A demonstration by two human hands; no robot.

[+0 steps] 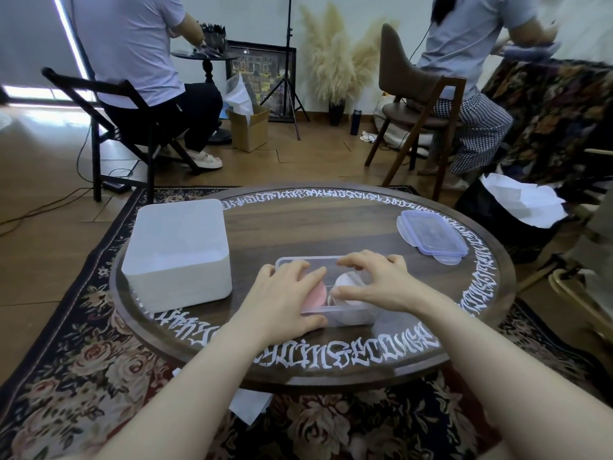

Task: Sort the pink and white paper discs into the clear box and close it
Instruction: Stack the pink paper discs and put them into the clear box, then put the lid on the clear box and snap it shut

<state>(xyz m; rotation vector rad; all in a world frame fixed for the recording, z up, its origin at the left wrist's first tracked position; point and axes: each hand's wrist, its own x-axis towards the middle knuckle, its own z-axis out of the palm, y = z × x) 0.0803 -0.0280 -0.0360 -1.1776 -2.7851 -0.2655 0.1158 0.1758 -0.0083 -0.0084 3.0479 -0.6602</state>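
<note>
The clear box point(300, 260) stands on the round wooden table point(331, 224) near its front. Pink discs point(315, 295) lie in the box's left half and white discs point(349, 281) in its right half. My left hand point(282, 295) lies over the left end, with fairly straight fingers on the pink discs and the thumb along the front wall. My right hand point(381, 283) arches over the right half, with fingers and thumb curled round the white discs. The clear lid point(431, 237) with a bluish rim lies apart at the table's far right.
A white plastic bin point(179, 254) stands on the table's left side, close to the box. Two people sit on chairs beyond the table with their backs turned. A black bag with white paper point(520, 207) is off the right edge. A patterned rug lies underneath.
</note>
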